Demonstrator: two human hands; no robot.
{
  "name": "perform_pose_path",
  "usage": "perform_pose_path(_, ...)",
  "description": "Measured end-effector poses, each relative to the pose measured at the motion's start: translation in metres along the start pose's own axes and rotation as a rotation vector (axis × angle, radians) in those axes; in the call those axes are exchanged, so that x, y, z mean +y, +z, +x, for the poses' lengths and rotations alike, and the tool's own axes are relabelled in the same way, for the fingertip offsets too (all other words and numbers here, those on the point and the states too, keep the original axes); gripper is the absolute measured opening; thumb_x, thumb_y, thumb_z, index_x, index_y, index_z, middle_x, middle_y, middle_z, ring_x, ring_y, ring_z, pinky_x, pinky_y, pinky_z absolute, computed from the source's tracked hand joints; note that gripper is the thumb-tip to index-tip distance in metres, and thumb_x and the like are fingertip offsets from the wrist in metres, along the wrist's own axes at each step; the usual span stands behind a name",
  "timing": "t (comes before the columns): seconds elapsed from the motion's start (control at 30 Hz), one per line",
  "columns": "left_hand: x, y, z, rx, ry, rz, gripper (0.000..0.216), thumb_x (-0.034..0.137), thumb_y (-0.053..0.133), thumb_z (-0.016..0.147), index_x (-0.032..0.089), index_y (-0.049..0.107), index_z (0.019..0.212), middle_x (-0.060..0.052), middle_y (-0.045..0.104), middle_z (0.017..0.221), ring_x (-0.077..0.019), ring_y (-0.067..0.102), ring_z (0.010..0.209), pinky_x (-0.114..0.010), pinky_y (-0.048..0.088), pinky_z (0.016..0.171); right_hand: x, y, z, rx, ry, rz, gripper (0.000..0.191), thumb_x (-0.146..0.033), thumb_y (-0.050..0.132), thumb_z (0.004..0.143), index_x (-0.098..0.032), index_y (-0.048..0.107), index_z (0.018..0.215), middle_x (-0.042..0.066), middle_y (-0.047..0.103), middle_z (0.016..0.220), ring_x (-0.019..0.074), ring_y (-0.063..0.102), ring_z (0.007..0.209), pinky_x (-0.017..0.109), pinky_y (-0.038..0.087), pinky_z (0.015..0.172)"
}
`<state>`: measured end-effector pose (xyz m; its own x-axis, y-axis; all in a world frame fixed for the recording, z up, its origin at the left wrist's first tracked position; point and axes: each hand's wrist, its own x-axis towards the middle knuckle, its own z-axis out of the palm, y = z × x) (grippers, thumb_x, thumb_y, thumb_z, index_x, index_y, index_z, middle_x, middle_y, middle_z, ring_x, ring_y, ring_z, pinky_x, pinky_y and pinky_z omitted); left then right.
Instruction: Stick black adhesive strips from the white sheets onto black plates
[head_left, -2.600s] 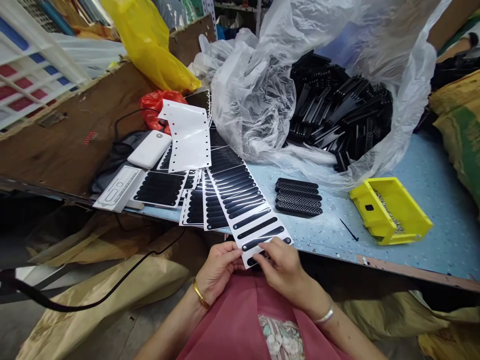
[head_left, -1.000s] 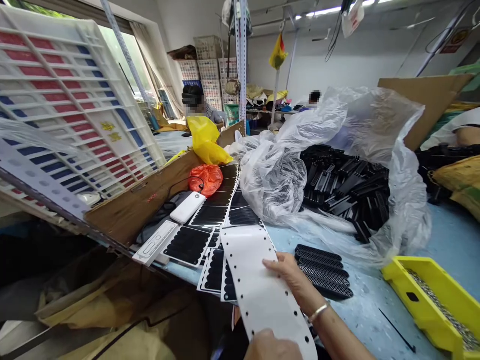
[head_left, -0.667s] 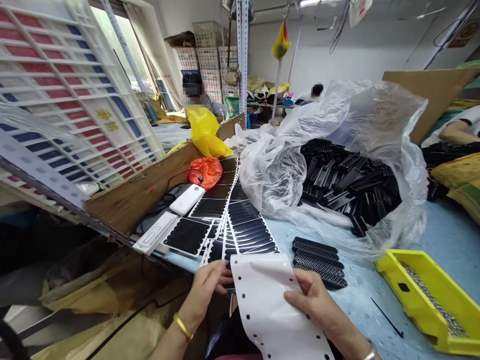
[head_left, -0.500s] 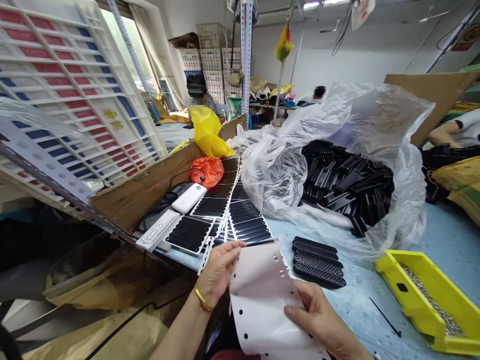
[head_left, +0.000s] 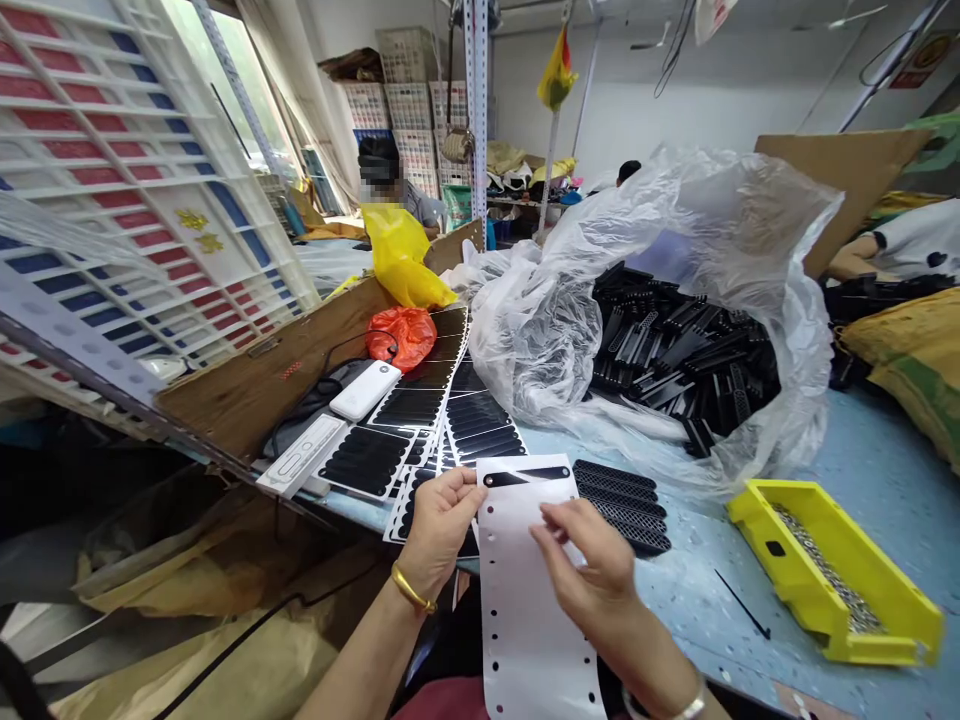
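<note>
Sheet, white (head_left: 517,600), with one black strip (head_left: 527,478) across its top; the rest of its visible face is bare, dark dots running down both sides. Left hand (head_left: 446,505) looks like its only clear hold, so likely trouble: lower end hangs toward the lap and could swing or buckle if that pinch slips. A buckle could kink the strip or lift one end. Left thumb sits right by the strip's left end, so a shift in grip might rub or loosen it. Top right corner is near the stacked lattice pieces (head_left: 619,500) on the blue table (head_left: 697,540); a sideways tug could snag there or knock the stack.

Fingers: left thumb and fingers clamped on the sheet's upper left edge. Right hand (head_left: 592,560) is in front of the sheet, thumb and index tips near each other, nothing visible between them; can't tell if tips meet, or touch the paper. Strip lies just above the right fingertips, apart from them, and just beside the left ones. Similar sheets with black strips (head_left: 367,460) lie on the table beyond the left hand. Yellow bin (head_left: 802,592) well off to the right.
</note>
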<state>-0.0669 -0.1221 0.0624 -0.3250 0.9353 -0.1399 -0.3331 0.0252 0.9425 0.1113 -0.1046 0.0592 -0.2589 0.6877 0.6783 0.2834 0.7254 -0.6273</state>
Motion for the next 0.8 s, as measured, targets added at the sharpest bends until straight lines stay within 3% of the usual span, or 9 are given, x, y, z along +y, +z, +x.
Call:
perform_pose_path(0.17, 0.0, 0.007, -0.012, 0.001, 0.026, 0.062, 0.016, 0.026, 0.076, 0.069, 0.013, 0.07, 0.064, 0.001, 0.059, 0.059, -0.0091, 0.049, 0.058, -0.02, 0.04, 0.056, 0.0, 0.038, 0.001, -0.05, 0.135, -0.006, 0.019, -0.026, 0.069, 0.085, -0.012, 0.07, 0.097, 0.005, 0.061, 0.072, 0.0165, 0.056, 0.062, 0.03, 0.049, 0.058)
perform_pose_path(0.37, -0.004, 0.012, -0.018, -0.229, 0.054, 0.147, 0.016, 0.022, 0.067, 0.079, 0.013, 0.075, 0.069, -0.001, 0.06, 0.063, -0.0115, 0.05, 0.064, -0.022, 0.041, 0.063, -0.003, 0.029, 0.011, -0.177, 0.422, 0.253, 0.027, -0.035, 0.064, 0.088, -0.016, 0.073, 0.07, 0.001, 0.058, 0.059, 0.0124, 0.052, 0.056, 0.024, 0.042, 0.052)
perform_pose_path(0.53, -0.008, 0.021, -0.018, -0.298, -0.056, 0.045, 0.016, 0.026, 0.069, 0.08, 0.013, 0.076, 0.075, -0.004, 0.066, 0.066, -0.0144, 0.056, 0.067, -0.024, 0.044, 0.065, 0.009, 0.018, 0.017, -0.225, 0.67, 0.575, 0.024, -0.038, 0.07, 0.081, -0.016, 0.079, 0.078, 0.002, 0.066, 0.06, 0.0134, 0.058, 0.055, 0.025, 0.047, 0.053)
perform_pose_path(0.63, -0.01, 0.014, -0.005, -0.234, -0.081, 0.076, 0.016, 0.029, 0.073, 0.074, 0.013, 0.073, 0.069, -0.004, 0.066, 0.065, -0.0137, 0.055, 0.061, -0.024, 0.043, 0.061, 0.031, -0.009, 0.016, -0.165, 0.785, 0.654, 0.025, -0.04, 0.075, 0.077, -0.016, 0.079, 0.072, 0.003, 0.067, 0.057, 0.0135, 0.058, 0.051, 0.025, 0.048, 0.051)
perform_pose_path(0.73, -0.01, -0.007, 0.031, -0.035, 0.051, 0.248, 0.016, 0.031, 0.074, 0.066, 0.015, 0.072, 0.069, -0.002, 0.067, 0.065, -0.0148, 0.055, 0.061, -0.025, 0.042, 0.061, 0.057, -0.063, 0.013, 0.112, 0.862, 0.583, 0.024, -0.039, 0.081, 0.07, -0.016, 0.079, 0.074, -0.002, 0.056, 0.041, 0.0095, 0.048, 0.039, 0.023, 0.041, 0.041)
perform_pose_path(0.8, -0.009, -0.023, 0.067, 0.067, 0.173, 0.534, 0.015, 0.03, 0.068, 0.067, 0.015, 0.071, 0.065, -0.001, 0.065, 0.061, -0.0163, 0.055, 0.062, -0.026, 0.041, 0.062, 0.069, -0.102, 0.007, 0.257, 0.883, 0.567, 0.026, -0.038, 0.085, 0.066, -0.016, 0.079, 0.078, -0.001, 0.058, 0.043, 0.0104, 0.05, 0.039, 0.023, 0.043, 0.04)
